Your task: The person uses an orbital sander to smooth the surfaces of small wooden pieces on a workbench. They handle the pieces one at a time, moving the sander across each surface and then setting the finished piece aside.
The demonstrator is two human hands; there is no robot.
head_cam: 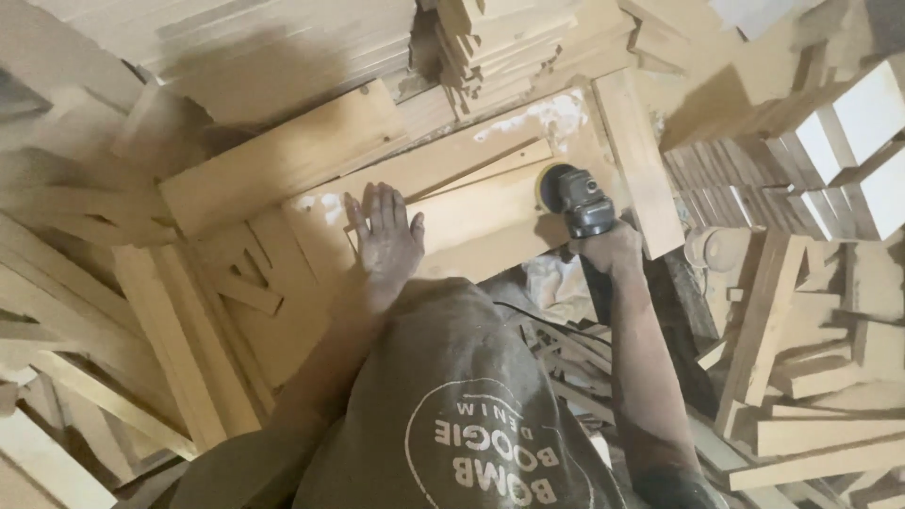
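My left hand [384,238] lies flat, fingers spread, on a pale wooden board [481,219] that rests across a wooden work surface [311,203]. My right hand [611,253] grips a dark handheld power sander [577,203]. Its round disc sits on the right end of the same board. Both hands and forearms are coated in sawdust. My grey shirt fills the lower middle of the view and hides what lies under it.
A stack of thin boards [500,42] stands beyond the work surface. An upright plank [639,160] borders it on the right. Loose wooden strips [104,377] are piled at left, more offcuts [811,405] at right, and white-faced blocks [853,132] at far right.
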